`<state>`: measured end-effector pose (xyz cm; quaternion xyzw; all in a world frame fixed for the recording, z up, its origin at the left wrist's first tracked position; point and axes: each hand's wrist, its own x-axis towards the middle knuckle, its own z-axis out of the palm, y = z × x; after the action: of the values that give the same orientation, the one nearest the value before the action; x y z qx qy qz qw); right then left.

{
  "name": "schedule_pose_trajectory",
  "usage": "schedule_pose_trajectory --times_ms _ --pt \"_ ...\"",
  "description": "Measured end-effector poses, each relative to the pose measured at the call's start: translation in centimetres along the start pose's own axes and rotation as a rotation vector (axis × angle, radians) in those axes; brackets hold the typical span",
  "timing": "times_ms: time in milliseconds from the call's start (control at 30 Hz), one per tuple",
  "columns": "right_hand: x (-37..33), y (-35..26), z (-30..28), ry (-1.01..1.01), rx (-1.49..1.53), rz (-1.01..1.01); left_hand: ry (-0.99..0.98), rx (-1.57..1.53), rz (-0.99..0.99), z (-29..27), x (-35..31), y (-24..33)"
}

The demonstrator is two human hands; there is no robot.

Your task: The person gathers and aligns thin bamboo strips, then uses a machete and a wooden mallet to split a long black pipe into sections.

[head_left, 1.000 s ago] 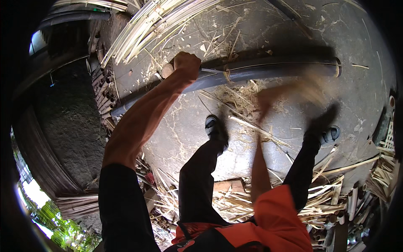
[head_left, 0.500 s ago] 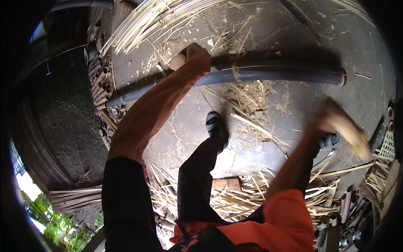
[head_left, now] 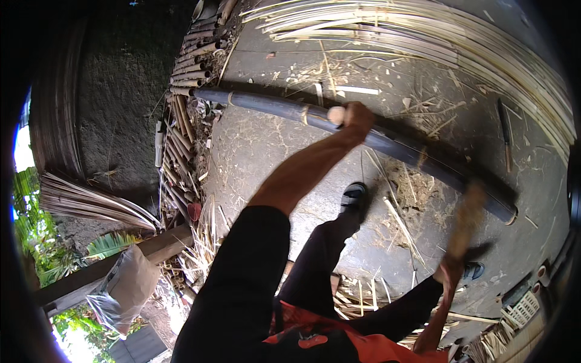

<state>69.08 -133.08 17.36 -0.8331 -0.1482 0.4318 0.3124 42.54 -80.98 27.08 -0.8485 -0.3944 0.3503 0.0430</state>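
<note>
A long dark bamboo pole (head_left: 272,107) lies across the concrete floor ahead of my feet. My left hand (head_left: 358,118) is closed around a wooden handle (head_left: 336,115) at the pole; its round pale end sticks out left of my fist. What the handle belongs to is hidden behind the hand. Low on the right, my right hand (head_left: 450,266) grips a thick wooden club (head_left: 467,221), blurred by motion. The club's far end is over or near the pole's right part; I cannot tell whether they touch.
Long pale split strips (head_left: 423,33) lie at the far side. A knife with a dark blade (head_left: 504,130) rests on the floor at right. Cut bamboo pieces (head_left: 189,75) are piled at left, and a white plastic basket (head_left: 521,310) stands at lower right. Loose shavings lie around my feet.
My right hand has swung the club from pointing down and right to pointing up toward the pole. The view has turned, so the pole now slants down to the right. My left hand still grips the handle.
</note>
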Motion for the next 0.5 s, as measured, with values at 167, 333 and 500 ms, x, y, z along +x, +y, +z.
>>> schedule_pose_trajectory --times_ms 167,333,500 --pt "-12.9 -3.5 -5.5 0.425 0.223 0.091 0.098 0.114 0.093 -0.6 0.8 0.8" --pt "-10.2 -18.5 -3.7 0.419 1.037 0.124 0.085 0.127 0.278 1.4 1.3 -0.5" --pt "-5.6 -17.3 -7.7 0.465 0.91 -0.189 -0.047 0.239 0.317 -1.4 1.6 -1.2"
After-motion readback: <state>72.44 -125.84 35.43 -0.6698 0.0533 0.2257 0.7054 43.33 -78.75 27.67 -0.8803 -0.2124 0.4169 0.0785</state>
